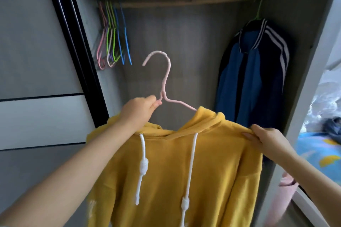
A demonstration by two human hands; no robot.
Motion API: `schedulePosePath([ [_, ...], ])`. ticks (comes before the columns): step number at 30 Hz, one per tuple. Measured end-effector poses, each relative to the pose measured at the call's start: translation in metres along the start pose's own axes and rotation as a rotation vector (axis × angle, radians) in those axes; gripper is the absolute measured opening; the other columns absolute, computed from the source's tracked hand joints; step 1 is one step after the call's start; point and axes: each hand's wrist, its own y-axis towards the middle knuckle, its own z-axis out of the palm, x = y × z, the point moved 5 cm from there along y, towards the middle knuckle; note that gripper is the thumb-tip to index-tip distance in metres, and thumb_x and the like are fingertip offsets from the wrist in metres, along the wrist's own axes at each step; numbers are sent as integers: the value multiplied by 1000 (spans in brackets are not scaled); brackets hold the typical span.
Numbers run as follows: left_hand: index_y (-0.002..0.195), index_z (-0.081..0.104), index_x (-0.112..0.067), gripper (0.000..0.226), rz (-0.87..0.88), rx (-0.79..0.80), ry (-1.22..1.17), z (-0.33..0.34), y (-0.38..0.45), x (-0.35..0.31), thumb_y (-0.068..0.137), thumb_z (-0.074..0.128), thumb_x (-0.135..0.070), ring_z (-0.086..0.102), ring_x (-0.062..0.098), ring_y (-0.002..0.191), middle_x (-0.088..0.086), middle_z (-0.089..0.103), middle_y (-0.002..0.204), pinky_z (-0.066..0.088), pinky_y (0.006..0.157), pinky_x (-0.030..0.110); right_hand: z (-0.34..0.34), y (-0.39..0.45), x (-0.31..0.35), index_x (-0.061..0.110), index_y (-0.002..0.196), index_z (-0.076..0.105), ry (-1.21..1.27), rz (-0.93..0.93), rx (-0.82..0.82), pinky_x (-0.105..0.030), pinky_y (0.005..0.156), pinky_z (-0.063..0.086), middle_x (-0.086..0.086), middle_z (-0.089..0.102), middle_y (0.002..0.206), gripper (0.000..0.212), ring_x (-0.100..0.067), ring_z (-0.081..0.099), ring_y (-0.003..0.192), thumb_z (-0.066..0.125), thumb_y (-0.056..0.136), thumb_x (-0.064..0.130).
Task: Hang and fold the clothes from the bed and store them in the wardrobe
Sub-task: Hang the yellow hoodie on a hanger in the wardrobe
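Observation:
A yellow hoodie (pixel 184 167) with white drawstrings hangs on a pink hanger (pixel 165 79), held up in front of the open wardrobe. My left hand (pixel 137 109) grips the hanger just below its neck, at the left shoulder. My right hand (pixel 263 137) pinches the hoodie's right shoulder. The hanger's hook points up and left, well below the wooden rail (pixel 184 2). The hanger's right arm is hidden inside the hoodie.
Several empty hangers (pixel 112 33), pink, green and blue, hang at the rail's left end. A blue and navy striped jacket (pixel 254 72) hangs at the right end. A dark-framed sliding door (pixel 73 42) stands left. The bed (pixel 317 151) shows at right, past the wardrobe's side panel.

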Motion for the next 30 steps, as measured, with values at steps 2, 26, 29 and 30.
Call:
schedulePosePath([
  [2,82,43,-6,33,-35,99,90,9,8,1,99,35,-33,56,38,79,21,61,82,26,56,34,-11,6,-4,21,105,46,-187,-30,-36,-14,58,36,7,54,82,30,-10,55,75,26,98,41],
  [26,60,56,-1,56,313,-219,-350,90,194,-70,81,40,-50,43,12,46,-9,38,46,24,43,22,-53,153,-50,21,139,37,18,18,-81,-26,90,42,-1,57,120,68,-16,53,110,53,83,55],
  [29,66,57,-5,57,397,-176,-345,100,246,-70,81,39,-57,43,7,46,-14,37,48,26,45,18,-69,189,-46,14,100,68,179,-30,-253,-26,66,49,0,65,79,30,-13,60,71,57,87,38],
  [30,72,58,-6,54,422,-146,-310,100,269,-70,83,40,-55,45,8,52,-12,42,53,29,48,22,-76,205,-48,13,93,70,200,-14,-320,-30,66,50,-1,66,77,26,-13,59,68,58,87,35],
])
